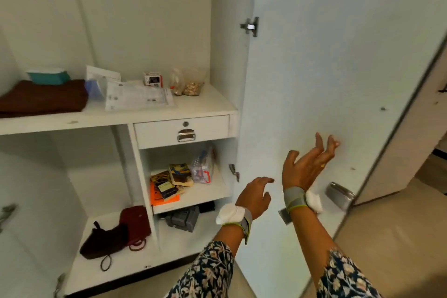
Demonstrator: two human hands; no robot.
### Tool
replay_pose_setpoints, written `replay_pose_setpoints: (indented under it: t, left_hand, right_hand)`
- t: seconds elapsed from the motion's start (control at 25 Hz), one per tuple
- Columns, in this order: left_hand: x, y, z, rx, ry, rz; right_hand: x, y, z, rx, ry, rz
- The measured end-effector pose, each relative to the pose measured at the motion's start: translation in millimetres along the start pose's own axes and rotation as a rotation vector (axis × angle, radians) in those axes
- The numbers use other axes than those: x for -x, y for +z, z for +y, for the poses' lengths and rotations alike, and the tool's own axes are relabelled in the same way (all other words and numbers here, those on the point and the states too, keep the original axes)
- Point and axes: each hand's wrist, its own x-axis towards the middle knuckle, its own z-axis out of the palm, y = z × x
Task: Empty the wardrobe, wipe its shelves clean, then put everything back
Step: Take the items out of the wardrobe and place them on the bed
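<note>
The white wardrobe (116,118) stands open. Its upper shelf holds a folded brown cloth (43,98), a teal box (48,76), papers (137,97), a small carton (152,78) and bags of nuts (188,82). Books (169,184) and a clear pouch (202,168) lie in the small compartment under the drawer (181,130). Dark bags (116,232) sit on the bottom shelf. My left hand (255,197) hovers empty, fingers relaxed, in front of the open door (326,68). My right hand (307,164) is raised with spread fingers against the door's inner face.
A grey object (182,219) lies low in the bottom right compartment. The door's metal handle (339,195) shows just right of my right wrist. Hinges (250,26) sit on the door edge. Beige floor (387,237) spreads at the lower right.
</note>
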Motion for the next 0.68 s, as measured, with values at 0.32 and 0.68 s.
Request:
replay_pose_setpoints:
  t: [0.32,0.68]
  left_hand:
    - [40.7,-171.6,-140.2,-0.083,-0.214,0.239]
    - [10.1,-325.4,-263.5,-0.014,-0.344,0.614]
  right_hand:
    - [110.9,145.3,-110.6,-0.306,0.002,-0.421]
    - [167.0,323.5,-181.5,-0.403,-0.079,-0.825]
